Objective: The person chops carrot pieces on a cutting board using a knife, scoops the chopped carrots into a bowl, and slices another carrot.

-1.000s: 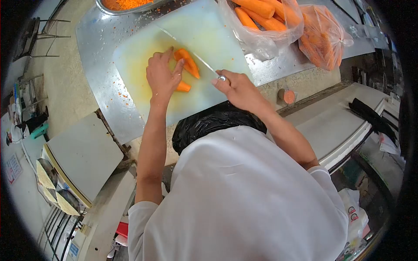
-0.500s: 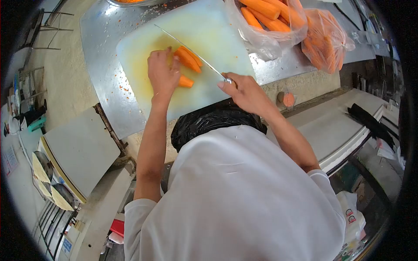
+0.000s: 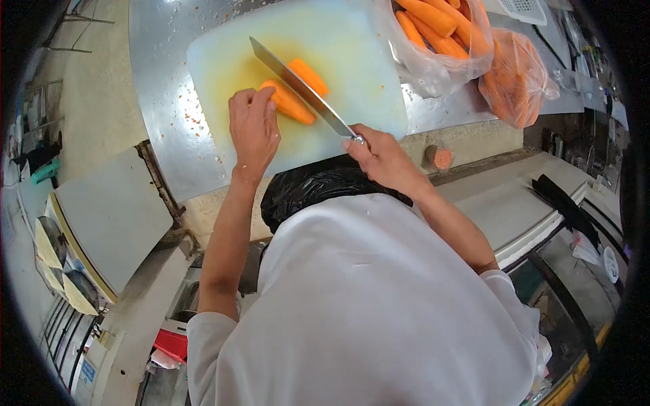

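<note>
My right hand (image 3: 382,157) is closed around the handle of a kitchen knife (image 3: 301,86), whose broad blade slants up and left over the cutting board. Along the blade's near left side lies a thick carrot piece (image 3: 289,103). The fingertips and thumb of my left hand (image 3: 254,132) grip its upper left end. Another carrot piece (image 3: 310,76) rests just beyond the blade, partly hidden behind it. Both pieces are on the white cutting board (image 3: 359,61), which is stained yellow in the middle.
A metal table (image 3: 166,115) with orange scraps supports the board. At the right stand an open plastic bag of peeled carrots (image 3: 433,27) and a tied bag of carrots (image 3: 512,78). A black plastic bag (image 3: 311,193) hangs between my body and the table edge.
The knife has turned so its blade face shows. One carrot piece now lies on each side of the blade; before, the pieces were close together. My left hand has closed on the nearer one.
</note>
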The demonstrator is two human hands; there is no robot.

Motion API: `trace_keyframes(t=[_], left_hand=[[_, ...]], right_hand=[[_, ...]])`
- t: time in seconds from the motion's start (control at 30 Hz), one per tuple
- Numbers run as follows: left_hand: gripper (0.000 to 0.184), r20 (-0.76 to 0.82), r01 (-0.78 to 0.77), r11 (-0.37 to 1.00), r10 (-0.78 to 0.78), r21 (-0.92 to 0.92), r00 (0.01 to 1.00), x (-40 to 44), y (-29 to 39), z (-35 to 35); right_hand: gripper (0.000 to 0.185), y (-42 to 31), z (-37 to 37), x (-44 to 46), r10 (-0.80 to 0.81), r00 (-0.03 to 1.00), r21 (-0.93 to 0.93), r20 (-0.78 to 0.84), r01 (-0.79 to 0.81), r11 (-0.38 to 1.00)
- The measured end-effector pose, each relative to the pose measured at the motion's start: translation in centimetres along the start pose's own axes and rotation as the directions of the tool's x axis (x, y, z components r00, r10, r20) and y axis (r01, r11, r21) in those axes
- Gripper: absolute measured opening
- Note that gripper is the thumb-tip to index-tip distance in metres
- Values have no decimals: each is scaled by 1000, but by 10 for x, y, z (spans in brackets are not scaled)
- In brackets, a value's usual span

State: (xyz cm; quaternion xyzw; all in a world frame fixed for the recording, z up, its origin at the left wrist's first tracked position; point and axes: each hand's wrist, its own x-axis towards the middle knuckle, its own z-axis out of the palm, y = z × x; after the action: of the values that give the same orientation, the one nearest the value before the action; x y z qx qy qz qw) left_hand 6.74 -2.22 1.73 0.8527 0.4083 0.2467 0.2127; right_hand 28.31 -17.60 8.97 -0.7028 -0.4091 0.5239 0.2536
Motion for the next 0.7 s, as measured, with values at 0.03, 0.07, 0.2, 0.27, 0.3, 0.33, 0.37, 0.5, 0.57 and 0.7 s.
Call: trace_keyframes(t=[0.03, 0.07, 0.2, 0.27, 0.3, 0.33, 0.37, 0.5, 0.57, 0.7], left_hand=[[31, 37, -6, 1000, 6, 4, 999, 5, -2, 4], [30, 72, -9, 1000, 9, 6, 997, 8, -3, 7], [26, 117, -25, 997, 17, 69, 993, 16, -1, 1], [22, 134, -17, 998, 10, 54, 991, 18, 3, -2], [22, 139, -8, 999, 3, 37, 990, 19, 5, -3], [23, 141, 0, 1000, -3, 21, 990, 20, 6, -4], [24, 144, 9, 1000, -10, 6, 990, 20, 6, -4], [23, 100, -13, 999, 16, -30, 995, 18, 4, -2], [22, 91, -3, 999, 7, -41, 996, 17, 1, 2], [22, 106, 6, 1000, -4, -19, 994, 15, 1, 3]], right_hand=[[46, -10, -3, -3, 17, 1000, -17, 3, -17, 1000], [45, -26, -10, -9, 34, 999, -37, 8, -34, 999], [42, -43, -11, -28, 28, 999, -85, 16, -26, 996], [43, -37, -5, -24, -9, 1000, -102, -10, 8, 995], [44, -36, -3, -22, -25, 999, -109, -24, 22, 994], [44, -39, -4, -23, 9, 1000, -102, -12, -10, 995], [44, -47, -7, -25, 42, 999, -96, 3, -41, 995], [43, -52, -8, -24, 123, 991, -125, 43, -117, 985], [41, -35, 1, -16, -63, 997, -130, -34, 58, 990], [39, -35, 19, 30, -83, 996, -135, -17, 80, 988]])
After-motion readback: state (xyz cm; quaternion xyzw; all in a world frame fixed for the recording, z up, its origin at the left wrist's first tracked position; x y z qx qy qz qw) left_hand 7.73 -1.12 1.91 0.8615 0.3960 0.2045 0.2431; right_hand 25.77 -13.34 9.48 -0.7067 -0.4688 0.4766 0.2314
